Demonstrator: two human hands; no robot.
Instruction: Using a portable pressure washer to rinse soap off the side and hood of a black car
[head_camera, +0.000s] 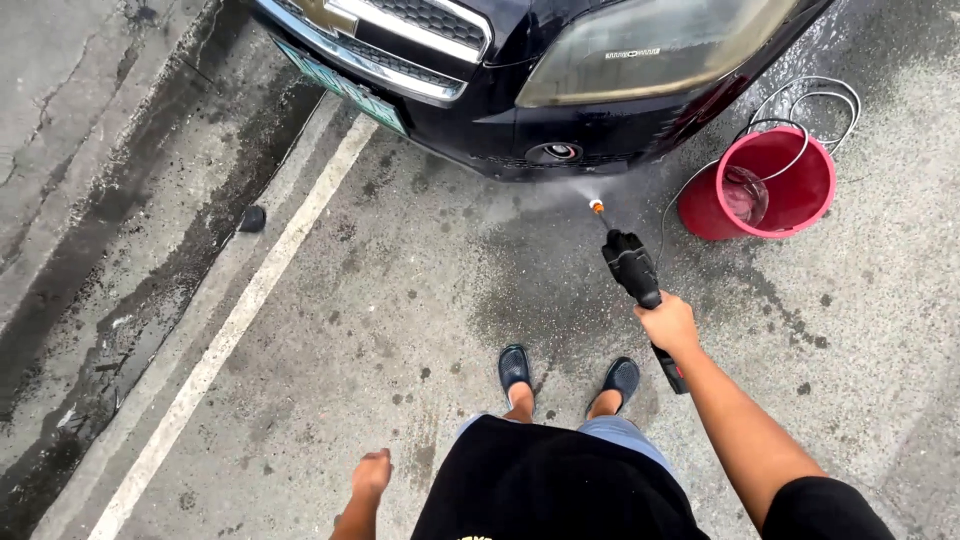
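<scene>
Black spray gun (632, 268) is held in the right hand (668, 325), fingers wrapped tight around its grip, arm stretched forward. Its orange nozzle (597, 207) points at the dark car bumper (560, 130), misting water. Left hand (372, 472) hangs low beside the hip, loosely curled and holding nothing. Red bucket (775, 185) stands to the right, containing water and a hose (810, 110).
</scene>
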